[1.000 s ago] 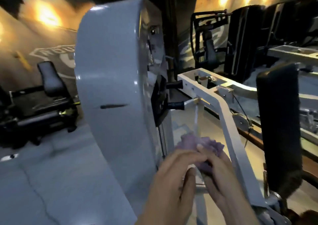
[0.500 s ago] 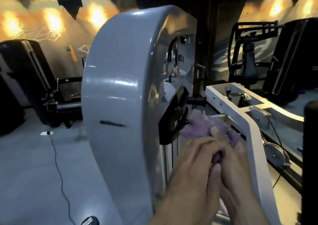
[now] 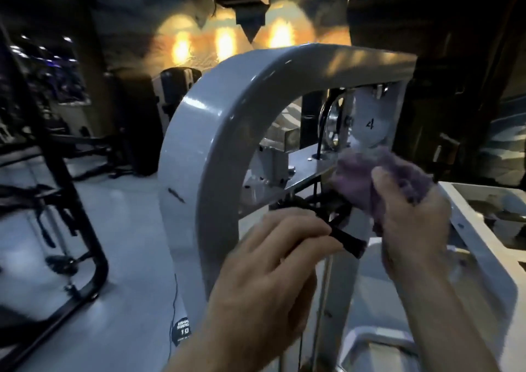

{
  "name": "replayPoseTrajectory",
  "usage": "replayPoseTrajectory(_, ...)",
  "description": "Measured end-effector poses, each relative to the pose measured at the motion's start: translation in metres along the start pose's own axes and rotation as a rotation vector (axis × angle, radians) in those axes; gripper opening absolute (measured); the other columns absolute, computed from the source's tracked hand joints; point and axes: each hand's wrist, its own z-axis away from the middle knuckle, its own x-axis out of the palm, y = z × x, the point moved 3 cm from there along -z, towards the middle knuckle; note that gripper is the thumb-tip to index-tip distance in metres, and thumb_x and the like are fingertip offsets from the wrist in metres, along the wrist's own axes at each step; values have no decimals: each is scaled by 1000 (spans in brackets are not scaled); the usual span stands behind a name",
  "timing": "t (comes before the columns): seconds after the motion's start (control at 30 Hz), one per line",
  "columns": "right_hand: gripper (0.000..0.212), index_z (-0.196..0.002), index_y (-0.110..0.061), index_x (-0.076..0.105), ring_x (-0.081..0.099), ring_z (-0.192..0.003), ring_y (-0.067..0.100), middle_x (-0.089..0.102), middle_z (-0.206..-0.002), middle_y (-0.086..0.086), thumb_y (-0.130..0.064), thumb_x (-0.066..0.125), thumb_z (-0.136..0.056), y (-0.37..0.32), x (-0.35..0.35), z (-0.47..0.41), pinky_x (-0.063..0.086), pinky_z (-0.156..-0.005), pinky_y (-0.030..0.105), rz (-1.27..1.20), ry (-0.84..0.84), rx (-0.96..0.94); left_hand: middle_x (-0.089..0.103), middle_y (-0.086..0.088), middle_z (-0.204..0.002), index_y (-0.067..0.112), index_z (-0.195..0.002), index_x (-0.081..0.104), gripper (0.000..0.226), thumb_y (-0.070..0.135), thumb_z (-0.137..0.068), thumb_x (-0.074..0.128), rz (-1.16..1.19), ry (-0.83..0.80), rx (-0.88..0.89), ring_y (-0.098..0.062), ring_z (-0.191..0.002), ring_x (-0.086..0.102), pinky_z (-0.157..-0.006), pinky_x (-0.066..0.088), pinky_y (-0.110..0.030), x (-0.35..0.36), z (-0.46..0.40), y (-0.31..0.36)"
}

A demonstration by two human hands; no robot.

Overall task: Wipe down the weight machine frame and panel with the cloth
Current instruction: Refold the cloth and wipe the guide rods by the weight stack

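Fingers of your right hand [image 3: 410, 229] bunch the cloth [image 3: 378, 178] against the inner panel [image 3: 367, 126], left hand [image 3: 273, 260] pinches a black handle [image 3: 432, 237] below; frame [image 3: 227, 132] arcs up-left, nearer your left.

A dark tubular steel frame of another exercise machine [image 3: 85, 229] stands at the left on the pale grey concrete floor [image 3: 122, 257], where a thin black cable [image 3: 174, 300] runs down to a small round black tag printed with the number 10 [image 3: 182, 332]. Behind, three warm orange wall lights [image 3: 225, 44] glow on a textured wall above a black upholstered machine with a white panel [image 3: 173, 86]. Further dim gym equipment [image 3: 94, 143] fills the far left background, blurred.
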Motion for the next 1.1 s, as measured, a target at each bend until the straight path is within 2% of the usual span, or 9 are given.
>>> replayPoseTrajectory(0.1,23,-116,-39,70,72,-87,6,73,-92,-16,-26,68,-97,-19,13,-43,61,-80,32,289,-55,-236,72,-6,-111,7,-99,78,22,-3,-93,60,-181,80,-19,-25,-119,63,-96,51,-41,-18,-2,-1)
replayPoseTrajectory(0.2,28,-122,-34,68,65,-69,11,72,-88,-6,-17,64,-100,-4,36,-49,51,-60,25,546,-396,-371,71,-6,-117,7,-101,79,22,5,-98,57,-357,129,-42,-27,-129,56,-101,48,-50,-31,-2,0)
replayPoseTrajectory(0.27,26,-103,-32,70,64,-77,12,74,-102,0,-10,57,-101,8,55,-43,47,-67,19,660,-674,-354,69,-8,-126,7,-104,79,22,-1,-93,62,-461,159,-42,-32,-136,51,-110,41,-57,-38,-5,-1)
replayPoseTrajectory(0.4,42,-135,-24,66,61,-117,6,70,-128,-8,-18,43,-99,11,51,-42,47,-97,21,662,-921,-379,58,-10,-143,6,-111,77,27,-2,-88,65,-582,180,-80,-38,-149,34,-121,26,-61,-44,-9,-13)
replayPoseTrajectory(0.47,47,-135,-29,65,65,-109,8,73,-119,-9,-19,43,-95,14,43,-56,51,-91,24,673,-904,-364,54,-11,-148,6,-108,77,25,-2,-88,64,-612,161,-81,-40,-152,28,-121,25,-62,-40,-9,-24)
replayPoseTrajectory(0.57,45,-127,-31,70,64,-79,2,70,-90,-19,-19,44,-92,15,42,-57,45,-71,9,649,-768,-348,52,-11,-149,6,-105,78,24,-3,-89,62,-609,179,-78,-41,-154,23,-115,32,-66,-32,-9,-31)
replayPoseTrajectory(0.7,46,-120,-10,70,59,-122,15,70,-123,1,-18,40,-87,19,51,-14,42,-111,30,597,-693,-472,53,-10,-148,5,-104,78,24,-4,-87,64,-591,231,-73,-37,-155,21,-114,34,-65,-30,-11,-29)
replayPoseTrajectory(0.9,45,-127,-14,69,62,-113,9,71,-121,-1,-12,48,-87,11,39,-18,49,-101,26,516,-626,-373,45,-18,-154,6,-129,60,37,2,-93,59,-555,300,-77,-38,-154,24,-118,30,-62,-29,-7,-32)
replayPoseTrajectory(1.1,43,-131,-8,66,57,-130,14,67,-131,3,-10,53,-90,-3,54,37,37,-117,23,445,-702,-568,31,-16,-158,4,-140,43,45,6,-95,47,-440,427,-183,-38,-153,25,-122,27,-55,-30,-7,-32)
